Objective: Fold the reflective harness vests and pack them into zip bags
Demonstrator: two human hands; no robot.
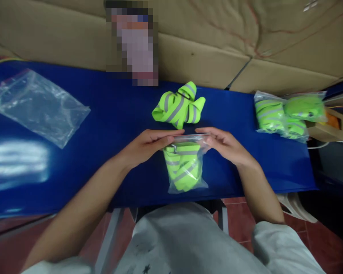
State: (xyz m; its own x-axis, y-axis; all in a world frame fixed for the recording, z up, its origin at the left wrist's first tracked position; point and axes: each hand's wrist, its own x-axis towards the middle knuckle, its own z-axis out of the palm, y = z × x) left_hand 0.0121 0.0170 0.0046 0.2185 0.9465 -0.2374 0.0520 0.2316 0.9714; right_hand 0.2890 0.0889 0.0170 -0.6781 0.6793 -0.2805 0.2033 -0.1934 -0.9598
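Between my hands lies a clear zip bag with a folded neon-yellow reflective strap inside, its red-lined zip edge facing away from me. My left hand pinches the left end of that edge between thumb and fingers. At the opposite end, my right hand grips the same edge, thumb on the near side. Just beyond the bag, a loose bundle of neon-yellow reflective strap with grey stripes rests on the blue tabletop.
A flat clear plastic bag lies at the left. Several bagged neon straps are piled at the right edge, beside an open cardboard box. Brown cardboard borders the table's far side. A blurred patch covers something at the back.
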